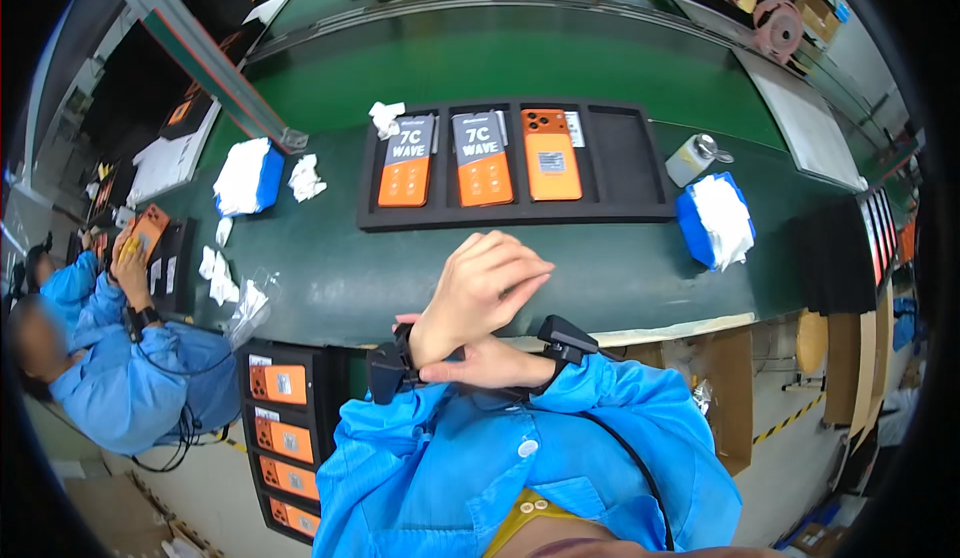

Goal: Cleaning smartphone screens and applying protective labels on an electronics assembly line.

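My left hand [480,283] is raised over the table's front edge, its fingers loosely bent and nothing seen in them. A black wrist device [388,370] sits on that wrist. My right hand [490,363] reaches across and wraps round the left wrist at the device's band; its fingertips are mostly hidden behind. Another black wrist device [568,340] is on my right wrist. Beyond my hands lies a black foam tray [625,158] with three orange phones. The left phone [405,173] and middle phone [482,173] wear printed grey-and-orange films; the right phone [552,163] shows its camera side.
Blue boxes of white wipes [245,178] [718,220] flank the tray. A dispenser bottle [692,160] and crumpled wipes [307,178] lie about. At lower left is another phone tray [315,383]. A co-worker [150,358] holds an orange phone. Cardboard boxes [725,388] stand at right.
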`<state>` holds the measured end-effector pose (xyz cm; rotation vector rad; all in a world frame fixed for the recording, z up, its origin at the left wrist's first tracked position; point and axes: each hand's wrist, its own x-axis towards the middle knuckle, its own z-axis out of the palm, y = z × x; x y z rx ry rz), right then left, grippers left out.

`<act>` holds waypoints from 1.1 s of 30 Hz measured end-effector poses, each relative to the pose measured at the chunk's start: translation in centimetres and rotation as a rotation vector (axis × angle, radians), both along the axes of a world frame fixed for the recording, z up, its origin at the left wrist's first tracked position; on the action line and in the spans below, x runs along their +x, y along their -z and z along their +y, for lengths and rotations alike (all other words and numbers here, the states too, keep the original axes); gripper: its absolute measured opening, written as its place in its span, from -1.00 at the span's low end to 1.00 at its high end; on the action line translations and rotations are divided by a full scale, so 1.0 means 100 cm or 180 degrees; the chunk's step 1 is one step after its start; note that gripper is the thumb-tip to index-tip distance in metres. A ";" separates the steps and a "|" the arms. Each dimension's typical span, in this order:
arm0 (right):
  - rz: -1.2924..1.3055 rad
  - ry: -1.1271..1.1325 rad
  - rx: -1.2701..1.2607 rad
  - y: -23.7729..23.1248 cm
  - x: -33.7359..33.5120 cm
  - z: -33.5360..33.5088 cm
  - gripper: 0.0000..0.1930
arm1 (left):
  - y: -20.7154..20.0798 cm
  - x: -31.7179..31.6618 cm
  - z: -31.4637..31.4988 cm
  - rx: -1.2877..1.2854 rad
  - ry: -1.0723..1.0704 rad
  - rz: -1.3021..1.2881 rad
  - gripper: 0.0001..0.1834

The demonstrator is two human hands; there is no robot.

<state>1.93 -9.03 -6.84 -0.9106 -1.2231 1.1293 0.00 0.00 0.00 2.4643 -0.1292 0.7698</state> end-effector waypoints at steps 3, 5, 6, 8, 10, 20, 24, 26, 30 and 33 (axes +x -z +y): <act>0.0282 -0.0147 -0.0187 -0.011 -0.003 0.007 -0.37 | -0.003 -0.008 0.003 -0.3214 0.0971 -0.0310 -0.90; -0.0054 -0.0187 -0.0452 -0.004 0.003 0.003 -0.39 | 0.004 -0.004 0.006 -0.4157 0.0899 -0.0684 -0.89; -0.0298 -0.0165 -0.0513 -0.015 0.010 0.006 -0.39 | -0.001 -0.004 0.016 -0.3565 0.0485 -0.0577 -0.88; -0.0908 0.0151 -0.0326 -0.025 0.028 -0.004 -0.36 | 0.006 -0.005 0.045 -0.2209 -0.0354 -0.0270 -0.88; -0.1646 0.0445 -0.0223 -0.045 0.066 -0.017 -0.42 | 0.022 -0.012 0.083 -0.1248 -0.1116 -0.0224 -0.88; -0.3829 0.3365 -0.0518 -0.019 0.172 -0.079 -0.56 | 0.055 0.042 0.218 0.0289 -0.2414 0.0039 -0.48; -0.3540 0.3333 -0.0572 -0.005 0.181 -0.078 -0.54 | 0.091 0.071 0.243 0.0459 -0.2379 0.0127 -0.57; -0.3526 0.3302 -0.0519 0.000 0.183 -0.082 -0.53 | 0.087 0.073 0.232 -0.0152 -0.2472 0.0003 -0.72; -0.3159 0.3203 -0.0688 -0.005 0.183 -0.088 -0.49 | 0.064 0.058 0.236 -0.0315 -0.2519 -0.1037 -0.83; -0.3160 0.3169 -0.0717 -0.010 0.171 -0.093 -0.46 | 0.036 0.019 0.249 -0.0424 -0.2621 -0.1272 -0.86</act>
